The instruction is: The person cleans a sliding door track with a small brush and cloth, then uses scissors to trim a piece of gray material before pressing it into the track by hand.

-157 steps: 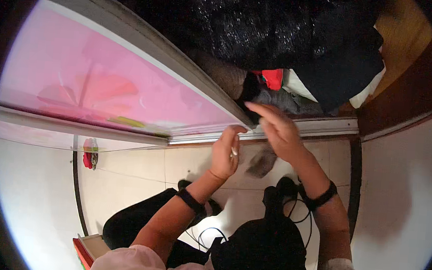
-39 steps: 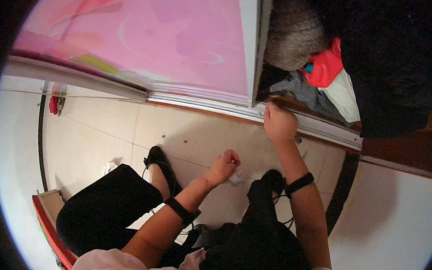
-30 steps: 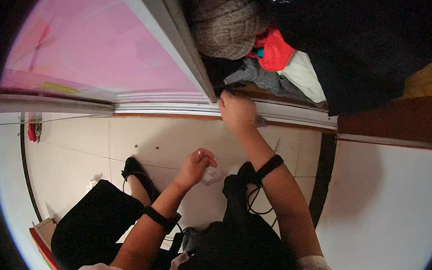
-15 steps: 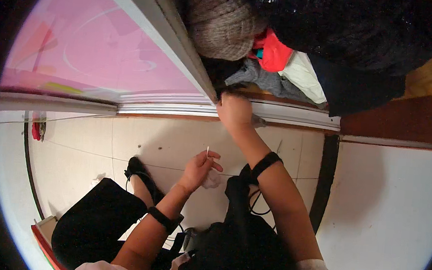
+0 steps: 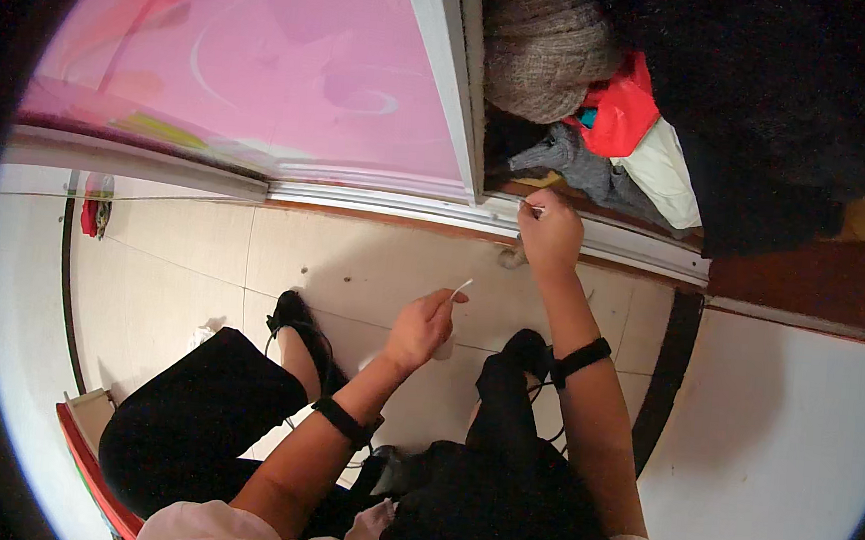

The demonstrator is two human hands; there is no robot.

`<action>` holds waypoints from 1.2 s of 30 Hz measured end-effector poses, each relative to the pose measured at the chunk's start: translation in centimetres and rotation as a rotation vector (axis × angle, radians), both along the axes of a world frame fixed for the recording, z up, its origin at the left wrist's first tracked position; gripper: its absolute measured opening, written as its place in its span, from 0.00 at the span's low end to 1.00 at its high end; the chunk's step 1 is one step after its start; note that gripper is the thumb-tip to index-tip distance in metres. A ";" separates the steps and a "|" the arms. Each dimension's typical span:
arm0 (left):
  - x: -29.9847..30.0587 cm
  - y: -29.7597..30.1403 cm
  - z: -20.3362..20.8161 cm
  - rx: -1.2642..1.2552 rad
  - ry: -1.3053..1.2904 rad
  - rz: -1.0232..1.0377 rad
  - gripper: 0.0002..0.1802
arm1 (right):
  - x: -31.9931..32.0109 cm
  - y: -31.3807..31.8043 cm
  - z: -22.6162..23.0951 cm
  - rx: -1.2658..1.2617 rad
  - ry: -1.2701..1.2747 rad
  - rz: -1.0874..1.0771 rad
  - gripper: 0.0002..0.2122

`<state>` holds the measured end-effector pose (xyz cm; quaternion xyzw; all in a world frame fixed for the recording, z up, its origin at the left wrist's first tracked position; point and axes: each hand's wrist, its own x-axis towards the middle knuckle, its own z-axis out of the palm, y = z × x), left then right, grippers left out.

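My right hand [image 5: 553,236] is closed at the white sliding-door track [image 5: 625,245], just right of the door's edge. Between its fingertips shows a thin white stick [image 5: 533,208], which looks like a cotton swab; its far end is hard to make out. Lower and to the left, my left hand [image 5: 420,331] pinches a white cotton swab [image 5: 462,286], pointing up and right. A pale, crumpled piece [image 5: 445,347], perhaps tissue or thin plastic, shows under its fingers. Below the track by my right wrist lies a grey fuzzy clump [image 5: 511,257].
A pink glossy sliding door [image 5: 296,70] covers the cabinet's left part. Inside the open part are a ribbed brown knit [image 5: 543,52], a red item [image 5: 619,113], grey and white cloth, and dark garments [image 5: 784,114]. My black-clad legs [image 5: 202,414] rest over the tiled floor [image 5: 183,253].
My right hand has moved off the door's edge, rightward along the track, and the stick in it now shows. My left hand has risen slightly toward the track. The whole view has shifted.
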<state>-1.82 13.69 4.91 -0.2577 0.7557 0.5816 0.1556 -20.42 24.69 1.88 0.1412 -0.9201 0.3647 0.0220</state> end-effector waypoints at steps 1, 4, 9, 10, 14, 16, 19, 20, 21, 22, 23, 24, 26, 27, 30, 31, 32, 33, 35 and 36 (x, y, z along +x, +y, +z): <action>-0.1 0.2 0.2 -0.046 0.024 0.025 0.12 | 0.1 0.0 -0.1 -0.049 -0.002 -0.003 0.04; -0.6 0.5 0.7 -0.129 0.029 0.048 0.10 | 0.1 -0.2 -0.3 -0.047 0.019 0.008 0.03; -0.8 0.5 0.2 -0.118 0.023 0.065 0.07 | 0.3 -0.5 -0.9 -0.029 0.205 0.048 0.03; -0.7 0.5 -0.2 -0.051 0.028 0.105 0.07 | 0.5 -0.9 -0.9 0.034 0.220 0.077 0.04; -0.5 0.5 -0.8 0.031 0.033 0.139 0.08 | 1.0 -2.8 -1.0 0.175 0.240 0.129 0.02; -0.3 0.6 -0.7 0.040 0.032 0.149 0.08 | 0.8 -3.1 -1.2 0.159 0.139 0.171 0.05; -0.4 0.4 -0.4 0.020 0.024 0.155 0.08 | 0.6 -2.6 -1.2 0.111 0.219 0.126 0.06; -0.4 0.4 -0.3 -0.002 0.016 0.145 0.08 | 0.6 -2.4 -1.2 0.118 0.227 0.111 0.06; -0.5 0.4 -0.2 0.003 0.016 0.140 0.08 | 0.5 -2.1 -1.2 0.123 0.226 0.106 0.06; -0.7 0.4 -0.1 -0.022 -0.011 0.118 0.08 | 0.4 -1.7 -1.2 0.189 0.220 0.073 0.07; -0.7 0.3 0.1 -0.052 -0.039 0.099 0.08 | 0.5 -1.6 -1.0 0.249 0.212 0.042 0.08; -0.5 0.1 0.2 -0.052 -0.040 0.097 0.08 | 0.5 -1.5 -0.8 0.249 0.210 0.039 0.08; -0.4 0.0 0.0 -0.021 -0.020 0.085 0.08 | 0.4 -1.5 -0.6 0.158 0.254 0.100 0.09; -0.3 0.2 -0.3 -0.019 -0.018 0.082 0.08 | 0.4 -1.4 -0.8 0.161 0.256 0.097 0.09; -0.1 0.5 -0.6 0.021 0.008 0.104 0.08 | 0.7 -1.3 -1.0 0.109 0.294 0.132 0.08; -0.1 0.5 -0.5 0.017 0.006 0.101 0.08 | 0.7 -1.2 -1.0 0.080 0.295 0.119 0.07; -0.3 0.7 -0.3 0.015 0.005 0.097 0.07 | 0.7 -1.1 -1.0 0.054 0.296 0.105 0.06; -0.4 0.8 -0.1 0.013 0.004 0.096 0.07 | 0.7 -1.1 -1.0 0.052 0.295 0.104 0.06; -0.8 1.1 0.6 -0.014 -0.021 0.142 0.07 | 0.6 -1.3 -1.3 -0.043 0.345 0.153 0.04; -0.8 1.2 0.4 -0.011 -0.020 0.137 0.07 | 0.5 -1.5 -1.5 -0.040 0.346 0.148 0.04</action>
